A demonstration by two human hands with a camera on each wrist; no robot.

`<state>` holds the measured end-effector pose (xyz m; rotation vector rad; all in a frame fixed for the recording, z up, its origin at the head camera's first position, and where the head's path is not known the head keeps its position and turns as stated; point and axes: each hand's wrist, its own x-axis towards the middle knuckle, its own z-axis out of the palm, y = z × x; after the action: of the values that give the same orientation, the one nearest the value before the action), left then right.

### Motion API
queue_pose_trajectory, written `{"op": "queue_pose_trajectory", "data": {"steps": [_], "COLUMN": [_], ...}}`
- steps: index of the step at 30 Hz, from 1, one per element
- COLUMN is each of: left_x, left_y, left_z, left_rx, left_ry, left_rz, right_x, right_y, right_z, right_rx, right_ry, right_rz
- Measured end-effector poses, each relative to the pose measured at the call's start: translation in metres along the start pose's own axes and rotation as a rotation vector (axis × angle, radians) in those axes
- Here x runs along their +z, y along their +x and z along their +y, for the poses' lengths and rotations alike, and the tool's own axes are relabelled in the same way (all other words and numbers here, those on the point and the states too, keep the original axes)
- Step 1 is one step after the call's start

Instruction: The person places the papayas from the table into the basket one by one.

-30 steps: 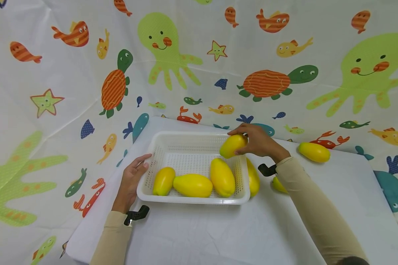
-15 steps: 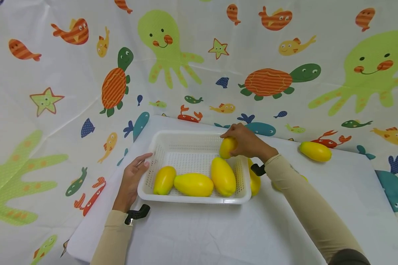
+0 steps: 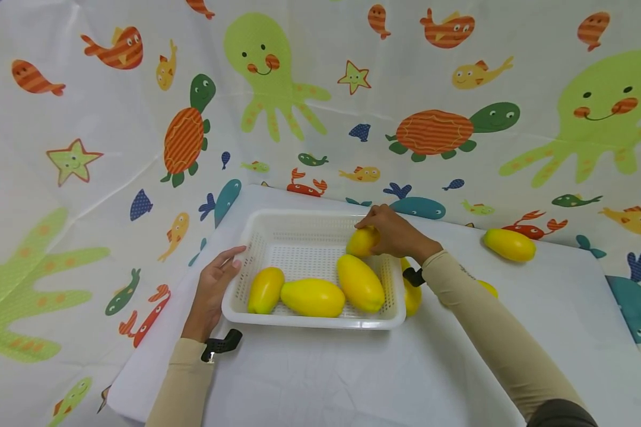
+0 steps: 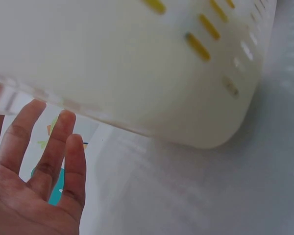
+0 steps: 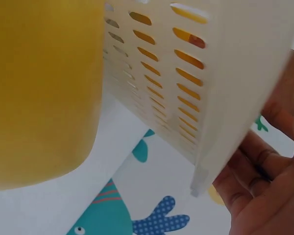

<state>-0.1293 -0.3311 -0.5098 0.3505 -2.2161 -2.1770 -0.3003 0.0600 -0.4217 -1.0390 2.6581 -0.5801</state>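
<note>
One yellow fruit (image 3: 360,242) in the curled right hand (image 3: 396,233)

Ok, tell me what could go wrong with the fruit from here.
The held fruit in the right grip could knock the neighbouring fruit and shift it. The basket might slide if bumped, since the left grip looks open at its side, not wrapped round it. The outside fruit by the basket's right wall could roll if nudged.

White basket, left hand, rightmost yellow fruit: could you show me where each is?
White basket (image 3: 310,322): head view, front rim.
Left hand (image 3: 210,292): head view, its middle.
Rightmost yellow fruit (image 3: 510,245): head view, its middle.
</note>
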Motion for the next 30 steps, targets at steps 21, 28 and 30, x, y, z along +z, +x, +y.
{"op": "queue_pose_trajectory", "data": {"steps": [21,28,30], "left_x": [-0.001,-0.001,-0.001], "left_y": [-0.001,-0.001,-0.001], "left_z": [-0.001,0.0,0.0], "left_rx": [0.003,0.001,0.001], "left_ry": [0.0,-0.016,-0.018], "left_rz": [-0.005,-0.005,-0.009], "right_x": [-0.02,-0.039,-0.043], "right_y": [-0.029,-0.052,-0.058], "right_z": [0.015,0.033,0.038], "right_rx": [0.074,0.083,0.082], "right_ry": [0.113,0.138,0.135], "right_rz": [0.056,0.165,0.187]}}
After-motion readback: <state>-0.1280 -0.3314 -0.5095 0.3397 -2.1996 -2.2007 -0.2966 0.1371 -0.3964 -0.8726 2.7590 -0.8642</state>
